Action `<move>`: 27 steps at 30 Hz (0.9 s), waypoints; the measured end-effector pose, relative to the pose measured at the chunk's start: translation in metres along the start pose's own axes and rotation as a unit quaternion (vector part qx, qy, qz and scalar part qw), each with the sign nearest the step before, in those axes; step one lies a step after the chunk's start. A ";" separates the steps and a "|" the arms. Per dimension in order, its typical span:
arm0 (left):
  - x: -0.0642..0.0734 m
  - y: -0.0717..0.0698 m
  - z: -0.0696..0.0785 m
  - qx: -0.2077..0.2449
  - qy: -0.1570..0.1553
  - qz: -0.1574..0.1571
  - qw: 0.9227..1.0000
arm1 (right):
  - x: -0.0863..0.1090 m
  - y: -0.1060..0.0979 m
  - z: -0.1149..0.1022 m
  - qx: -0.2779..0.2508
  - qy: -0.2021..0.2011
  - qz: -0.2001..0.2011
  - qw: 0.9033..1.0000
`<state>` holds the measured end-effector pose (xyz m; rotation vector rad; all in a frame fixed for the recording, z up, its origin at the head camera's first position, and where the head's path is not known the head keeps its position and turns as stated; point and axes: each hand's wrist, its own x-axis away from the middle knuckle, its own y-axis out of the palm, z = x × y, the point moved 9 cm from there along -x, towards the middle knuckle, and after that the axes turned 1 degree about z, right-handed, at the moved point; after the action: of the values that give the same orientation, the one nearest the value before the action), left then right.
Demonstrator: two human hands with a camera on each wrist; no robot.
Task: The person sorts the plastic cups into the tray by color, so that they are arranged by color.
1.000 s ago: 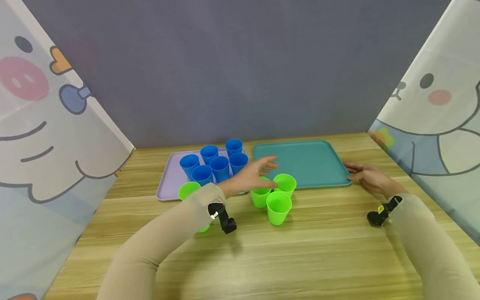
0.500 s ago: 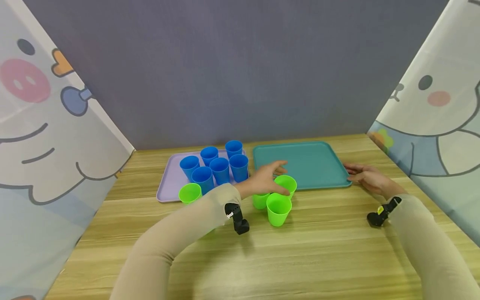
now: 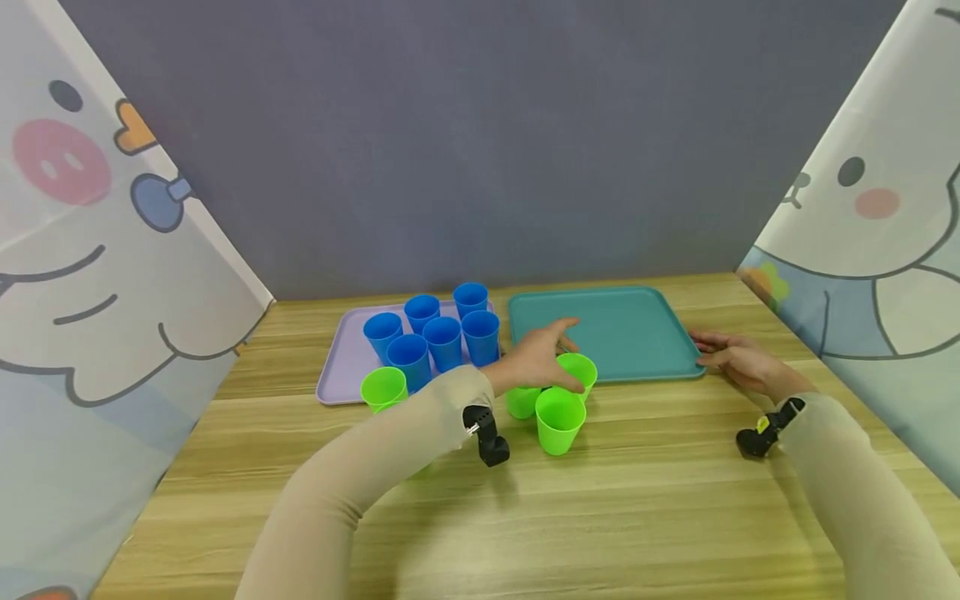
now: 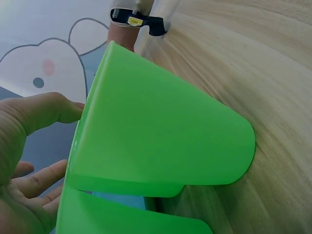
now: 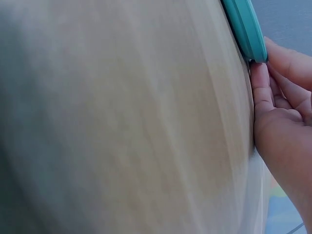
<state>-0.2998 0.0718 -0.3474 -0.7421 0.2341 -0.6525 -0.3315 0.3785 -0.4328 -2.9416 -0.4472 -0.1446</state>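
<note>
My left hand hovers over a cluster of three green cups, thumb and fingers spread around the rim of the back right cup. In the left wrist view the thumb overlaps the rim of the nearest green cup, with the fingers lower, at the rims. The left cup of the cluster is partly covered by the hand; the front cup stands upright in full view. At the teal tray's right front corner, the fingertips of my right hand touch its rim.
Several blue cups stand on a lilac tray at the back left. Another green cup is in front of it, and more green shows behind my left forearm. A grey wall rises behind the wooden table.
My left hand has moved right, from above the left green cup to around the back right one. The right hand and the teal tray have stayed put.
</note>
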 end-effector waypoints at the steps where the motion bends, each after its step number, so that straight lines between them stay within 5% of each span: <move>1: 0.000 0.000 0.000 -0.002 0.001 0.001 1.000 | 0.000 0.000 0.000 -0.001 -0.001 -0.001 1.000; 11: -0.002 -0.004 0.005 0.029 0.021 0.022 0.999 | 0.001 0.000 0.003 0.016 0.020 0.002 1.000; 27: -0.019 -0.040 0.014 0.082 0.037 0.067 0.994 | 0.001 0.000 0.002 -0.013 0.012 -0.001 1.000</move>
<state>-0.3276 0.0692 -0.3097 -0.5393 0.2921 -0.5655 -0.3300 0.3791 -0.4346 -2.9618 -0.4471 -0.1868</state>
